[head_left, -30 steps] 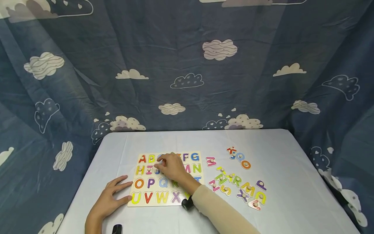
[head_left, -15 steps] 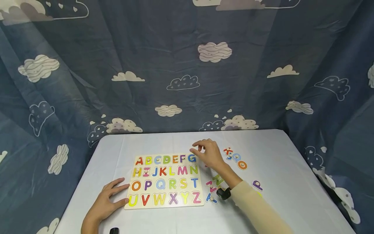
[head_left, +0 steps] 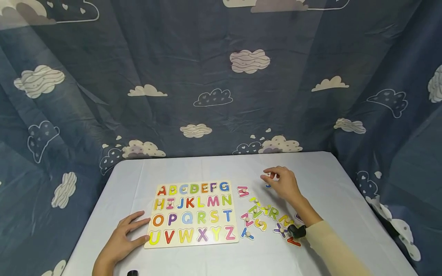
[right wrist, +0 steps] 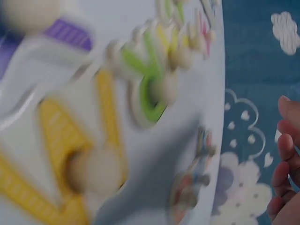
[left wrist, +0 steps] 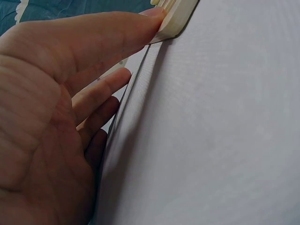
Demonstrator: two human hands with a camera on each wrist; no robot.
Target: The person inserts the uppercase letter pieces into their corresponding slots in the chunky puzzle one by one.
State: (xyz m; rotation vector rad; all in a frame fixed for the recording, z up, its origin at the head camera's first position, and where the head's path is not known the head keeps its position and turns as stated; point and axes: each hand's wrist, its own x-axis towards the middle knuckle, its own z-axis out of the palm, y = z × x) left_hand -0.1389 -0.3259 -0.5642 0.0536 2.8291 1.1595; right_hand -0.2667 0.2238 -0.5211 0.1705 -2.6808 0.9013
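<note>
Left hand [head_left: 120,238] fingers spread, thumb touching edge of alphabet board [head_left: 207,209]; right hand [head_left: 284,184] thumb and forefinger apart, above loose letters [head_left: 273,213] right of board

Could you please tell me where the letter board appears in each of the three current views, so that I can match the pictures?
Head: the letter board lies below the picture's centre, with the left hand at its lower-left edge.
Left wrist: only a corner of it shows, at the top, just right of centre, where that hand touches it.
Right wrist: not in it.
Shared landmark: the white table surface, in all three.
</note>
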